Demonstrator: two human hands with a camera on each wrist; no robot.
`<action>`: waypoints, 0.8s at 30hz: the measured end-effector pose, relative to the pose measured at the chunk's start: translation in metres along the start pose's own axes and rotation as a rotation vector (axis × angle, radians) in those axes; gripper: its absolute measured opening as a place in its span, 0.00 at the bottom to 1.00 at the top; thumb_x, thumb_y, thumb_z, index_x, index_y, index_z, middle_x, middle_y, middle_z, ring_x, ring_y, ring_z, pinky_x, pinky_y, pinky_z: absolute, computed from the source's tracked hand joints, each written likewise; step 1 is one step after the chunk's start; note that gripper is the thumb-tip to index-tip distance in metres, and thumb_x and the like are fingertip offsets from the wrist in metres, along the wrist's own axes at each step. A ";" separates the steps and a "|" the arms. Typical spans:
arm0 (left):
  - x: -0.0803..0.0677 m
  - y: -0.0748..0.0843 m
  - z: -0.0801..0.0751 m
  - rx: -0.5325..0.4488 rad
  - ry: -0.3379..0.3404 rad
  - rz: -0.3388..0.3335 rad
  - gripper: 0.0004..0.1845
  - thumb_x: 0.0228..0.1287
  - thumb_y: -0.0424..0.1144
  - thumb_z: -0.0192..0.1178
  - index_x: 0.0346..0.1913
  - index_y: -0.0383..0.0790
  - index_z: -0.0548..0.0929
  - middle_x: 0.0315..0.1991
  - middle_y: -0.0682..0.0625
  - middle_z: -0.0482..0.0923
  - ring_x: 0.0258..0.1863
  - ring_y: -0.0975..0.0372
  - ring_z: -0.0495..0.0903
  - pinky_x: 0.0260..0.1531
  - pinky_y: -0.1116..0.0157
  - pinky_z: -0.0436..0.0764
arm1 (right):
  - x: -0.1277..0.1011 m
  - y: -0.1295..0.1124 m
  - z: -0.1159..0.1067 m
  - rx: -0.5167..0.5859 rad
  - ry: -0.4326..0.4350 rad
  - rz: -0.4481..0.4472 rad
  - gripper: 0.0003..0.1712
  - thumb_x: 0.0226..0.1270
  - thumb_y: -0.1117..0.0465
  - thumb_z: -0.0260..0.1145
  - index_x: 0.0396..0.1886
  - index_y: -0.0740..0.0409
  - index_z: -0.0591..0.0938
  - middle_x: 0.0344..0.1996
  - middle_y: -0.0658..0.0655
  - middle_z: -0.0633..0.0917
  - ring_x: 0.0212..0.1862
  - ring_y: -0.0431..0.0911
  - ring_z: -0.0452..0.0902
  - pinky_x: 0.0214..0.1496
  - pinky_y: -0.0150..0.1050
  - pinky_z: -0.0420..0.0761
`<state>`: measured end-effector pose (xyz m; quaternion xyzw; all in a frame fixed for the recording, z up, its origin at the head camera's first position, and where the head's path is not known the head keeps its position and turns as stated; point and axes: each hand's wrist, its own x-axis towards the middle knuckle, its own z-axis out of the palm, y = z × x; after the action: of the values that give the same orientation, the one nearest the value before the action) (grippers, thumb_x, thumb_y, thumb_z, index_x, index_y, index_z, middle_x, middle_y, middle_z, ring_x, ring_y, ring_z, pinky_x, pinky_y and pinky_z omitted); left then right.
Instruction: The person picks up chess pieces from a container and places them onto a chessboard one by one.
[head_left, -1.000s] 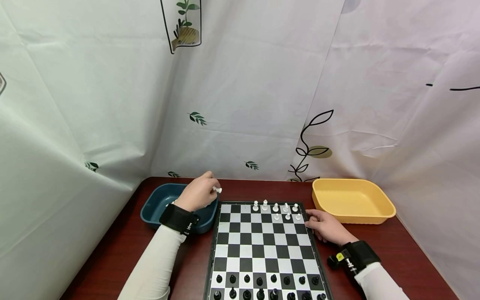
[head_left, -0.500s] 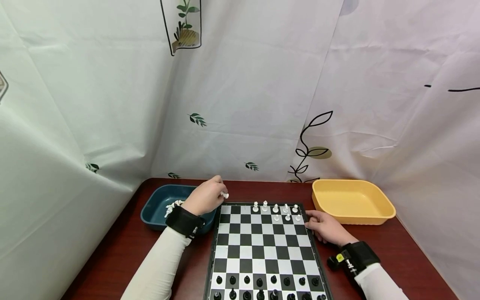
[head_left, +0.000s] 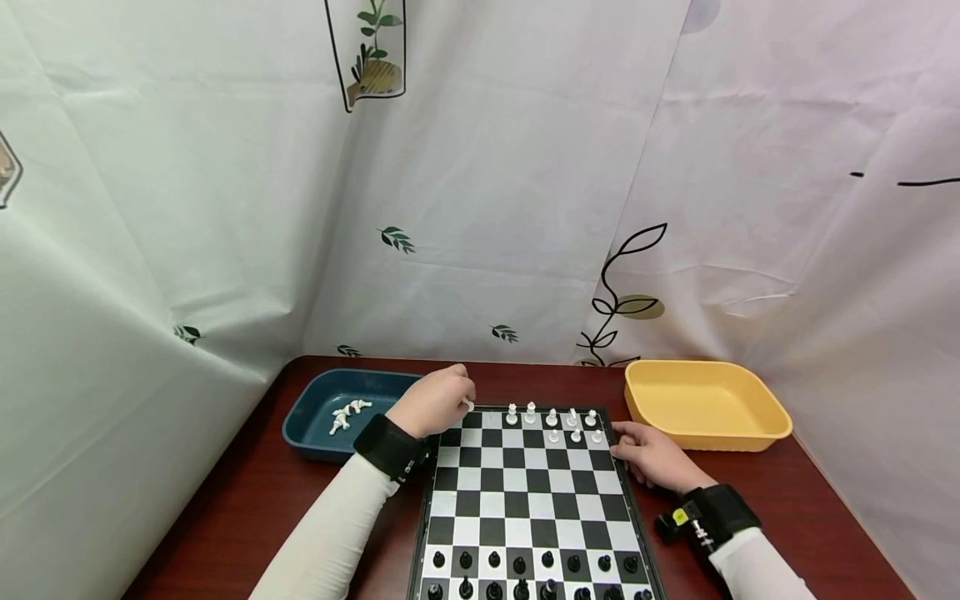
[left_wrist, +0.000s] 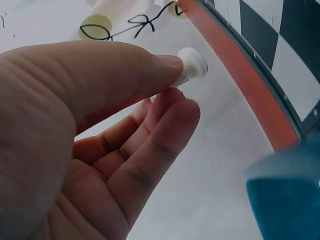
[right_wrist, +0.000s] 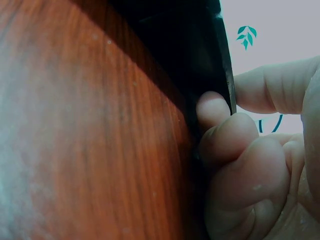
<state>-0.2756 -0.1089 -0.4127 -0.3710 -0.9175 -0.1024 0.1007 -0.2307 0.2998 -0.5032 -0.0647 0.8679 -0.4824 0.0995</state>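
While pinched between thumb and fingertip of left hand [head_left: 438, 402], white chess piece [left_wrist: 192, 65] sits above board's [head_left: 525, 500] upper-left corner, frame centre. Likely light, rigid, slick plastic; best gripped at stem. Right hand [head_left: 652, 454] curled on board edge.

My left grip [head_left: 438, 402] pinches a smooth white plastic chess piece [left_wrist: 191, 66]. The bench [head_left: 247, 500] is glossy reddish wood-grain; the blue tray [head_left: 315, 421] and yellow tray [head_left: 750, 433] look like matt plastic.
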 end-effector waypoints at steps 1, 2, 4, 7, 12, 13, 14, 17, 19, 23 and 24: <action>0.001 0.001 0.001 -0.007 -0.005 0.000 0.08 0.73 0.25 0.69 0.43 0.40 0.95 0.40 0.47 0.83 0.39 0.57 0.83 0.43 0.59 0.86 | 0.000 0.000 0.000 0.001 0.000 0.000 0.37 0.78 0.61 0.71 0.78 0.75 0.71 0.22 0.55 0.78 0.21 0.49 0.74 0.20 0.41 0.75; 0.002 0.002 0.003 -0.010 -0.011 0.000 0.08 0.73 0.25 0.69 0.42 0.40 0.94 0.39 0.47 0.82 0.38 0.57 0.82 0.42 0.60 0.85 | 0.000 0.000 0.000 0.001 -0.001 0.000 0.37 0.78 0.61 0.71 0.78 0.75 0.71 0.22 0.55 0.78 0.21 0.49 0.74 0.20 0.41 0.75; 0.004 0.003 0.006 -0.009 -0.017 0.002 0.09 0.72 0.24 0.69 0.41 0.41 0.93 0.38 0.47 0.82 0.36 0.58 0.80 0.40 0.60 0.83 | 0.000 0.000 0.000 0.002 -0.001 0.000 0.37 0.78 0.61 0.71 0.78 0.75 0.71 0.22 0.55 0.78 0.21 0.49 0.74 0.20 0.41 0.75; 0.006 0.005 0.012 0.014 -0.028 -0.003 0.09 0.72 0.24 0.69 0.39 0.42 0.92 0.37 0.49 0.80 0.34 0.60 0.78 0.37 0.62 0.81 | 0.000 0.000 0.000 0.003 0.000 0.000 0.37 0.78 0.61 0.71 0.78 0.75 0.71 0.22 0.55 0.78 0.20 0.49 0.74 0.20 0.41 0.75; 0.008 0.006 0.019 0.086 -0.045 -0.021 0.07 0.72 0.27 0.73 0.37 0.43 0.91 0.35 0.51 0.78 0.32 0.62 0.76 0.35 0.64 0.80 | 0.001 -0.001 0.001 -0.001 0.003 0.000 0.37 0.78 0.61 0.71 0.78 0.75 0.71 0.22 0.55 0.78 0.20 0.49 0.74 0.20 0.41 0.75; 0.008 0.007 0.020 0.101 -0.049 -0.026 0.07 0.72 0.27 0.73 0.37 0.43 0.91 0.35 0.51 0.78 0.31 0.62 0.76 0.35 0.64 0.79 | 0.001 -0.001 0.001 -0.003 0.003 0.000 0.37 0.78 0.61 0.71 0.78 0.75 0.71 0.22 0.55 0.78 0.20 0.49 0.74 0.20 0.41 0.75; 0.008 0.007 0.021 0.118 -0.055 -0.028 0.07 0.72 0.28 0.74 0.37 0.44 0.91 0.35 0.51 0.78 0.31 0.62 0.76 0.34 0.64 0.79 | 0.002 -0.001 0.001 -0.002 0.005 0.000 0.37 0.78 0.61 0.71 0.78 0.75 0.71 0.22 0.55 0.78 0.20 0.49 0.74 0.20 0.41 0.75; 0.009 0.009 0.022 0.149 -0.075 -0.040 0.08 0.72 0.28 0.74 0.36 0.44 0.90 0.35 0.50 0.79 0.31 0.62 0.76 0.34 0.64 0.78 | 0.002 -0.002 0.001 -0.003 0.007 0.001 0.37 0.77 0.61 0.71 0.78 0.75 0.71 0.22 0.55 0.78 0.20 0.49 0.74 0.20 0.42 0.75; 0.010 0.010 0.023 0.161 -0.088 -0.047 0.07 0.72 0.28 0.74 0.37 0.44 0.91 0.35 0.50 0.79 0.31 0.62 0.77 0.34 0.64 0.79 | 0.002 -0.001 0.001 -0.006 0.005 0.000 0.37 0.77 0.61 0.71 0.78 0.75 0.71 0.22 0.55 0.78 0.20 0.49 0.74 0.20 0.42 0.75; 0.011 0.011 0.025 0.171 -0.111 -0.061 0.06 0.72 0.28 0.73 0.39 0.43 0.92 0.36 0.49 0.80 0.30 0.61 0.78 0.34 0.64 0.80 | 0.001 0.000 0.001 -0.007 0.003 -0.002 0.37 0.77 0.61 0.71 0.78 0.75 0.71 0.22 0.55 0.78 0.20 0.50 0.74 0.20 0.42 0.75; 0.011 0.011 0.026 0.173 -0.117 -0.064 0.06 0.72 0.28 0.73 0.39 0.43 0.93 0.36 0.49 0.81 0.31 0.61 0.78 0.34 0.64 0.81 | 0.001 0.000 0.001 -0.007 0.003 -0.003 0.37 0.77 0.61 0.71 0.78 0.75 0.71 0.22 0.55 0.78 0.20 0.50 0.74 0.20 0.42 0.75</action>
<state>-0.2789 -0.0868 -0.4334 -0.3367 -0.9386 -0.0042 0.0751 -0.2318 0.2991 -0.5040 -0.0654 0.8697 -0.4795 0.0972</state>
